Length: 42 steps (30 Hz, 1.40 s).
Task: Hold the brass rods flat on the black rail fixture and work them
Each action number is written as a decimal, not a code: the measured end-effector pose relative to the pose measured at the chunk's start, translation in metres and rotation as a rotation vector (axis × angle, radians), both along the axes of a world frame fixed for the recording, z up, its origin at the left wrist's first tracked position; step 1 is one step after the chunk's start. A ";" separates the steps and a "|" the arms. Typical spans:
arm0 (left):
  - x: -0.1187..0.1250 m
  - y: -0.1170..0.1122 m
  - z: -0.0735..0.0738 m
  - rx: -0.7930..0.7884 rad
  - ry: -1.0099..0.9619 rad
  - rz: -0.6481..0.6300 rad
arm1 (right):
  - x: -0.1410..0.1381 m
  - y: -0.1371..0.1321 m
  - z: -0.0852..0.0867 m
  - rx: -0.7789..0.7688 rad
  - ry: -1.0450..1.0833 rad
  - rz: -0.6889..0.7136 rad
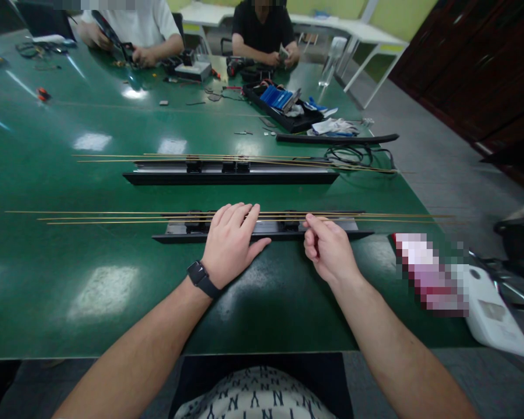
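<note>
The metal rail [283,236] lies parallel to the front edge of the green table [262,326], beneath thin rods [113,220]. The left hand [231,235] rests flat above it, gripping nothing; the right hand [327,244], curled (whether it pinches a rod, I cannot tell), is at its right part.

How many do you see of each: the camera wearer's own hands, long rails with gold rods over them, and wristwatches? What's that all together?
Hands: 2 (left hand, right hand)
Rails: 2 (near rail, far rail)
Wristwatch: 1
Total: 5
</note>
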State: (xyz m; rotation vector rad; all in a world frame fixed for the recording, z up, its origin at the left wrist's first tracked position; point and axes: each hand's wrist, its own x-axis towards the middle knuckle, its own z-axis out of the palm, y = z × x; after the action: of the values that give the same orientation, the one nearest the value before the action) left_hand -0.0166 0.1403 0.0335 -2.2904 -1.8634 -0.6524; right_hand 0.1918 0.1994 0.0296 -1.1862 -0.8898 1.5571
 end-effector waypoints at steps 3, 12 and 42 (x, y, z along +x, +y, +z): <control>0.000 0.000 0.001 0.000 0.008 -0.002 | 0.000 0.000 -0.001 0.002 -0.001 -0.014; -0.001 0.000 0.000 0.008 -0.015 -0.005 | 0.000 -0.001 0.001 0.001 -0.027 0.006; 0.000 -0.001 0.000 0.000 -0.002 -0.003 | 0.001 0.000 0.001 0.001 -0.003 -0.029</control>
State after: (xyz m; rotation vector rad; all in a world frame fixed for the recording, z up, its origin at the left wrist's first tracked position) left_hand -0.0169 0.1397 0.0338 -2.2934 -1.8612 -0.6551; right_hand 0.1924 0.1990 0.0309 -1.1961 -0.8719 1.5322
